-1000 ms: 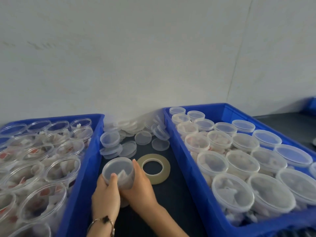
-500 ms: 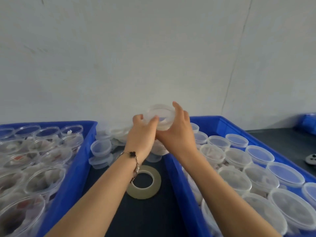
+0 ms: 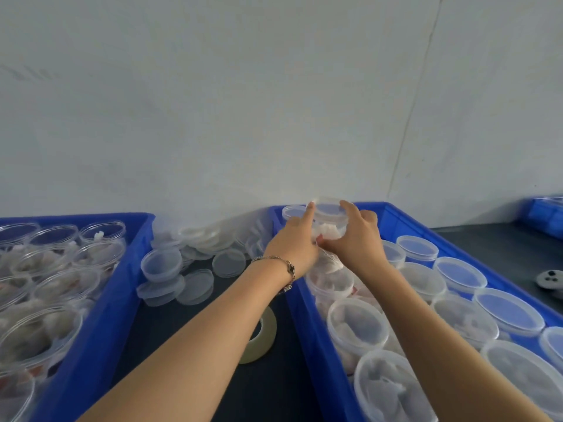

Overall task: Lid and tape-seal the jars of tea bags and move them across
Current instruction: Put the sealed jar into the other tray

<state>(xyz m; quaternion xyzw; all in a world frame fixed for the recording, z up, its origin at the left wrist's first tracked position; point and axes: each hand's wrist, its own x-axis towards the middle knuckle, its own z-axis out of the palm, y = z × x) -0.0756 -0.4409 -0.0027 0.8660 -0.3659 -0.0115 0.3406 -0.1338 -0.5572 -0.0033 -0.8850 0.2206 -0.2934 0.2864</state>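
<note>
Both hands, left [image 3: 291, 243] and right [image 3: 355, 242], have carried the lidded clear round jar [image 3: 330, 222] over the right blue crate [image 3: 405, 219], fingers curled around it.

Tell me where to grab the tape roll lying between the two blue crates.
Take the tape roll by its ring wall: one finger inside the open core, thumb on the outer face. It lies flat on the dark table, so come from straight above. Its left part is hidden under the left forearm, so pinch the exposed right edge, beside the right-hand crate.
</note>
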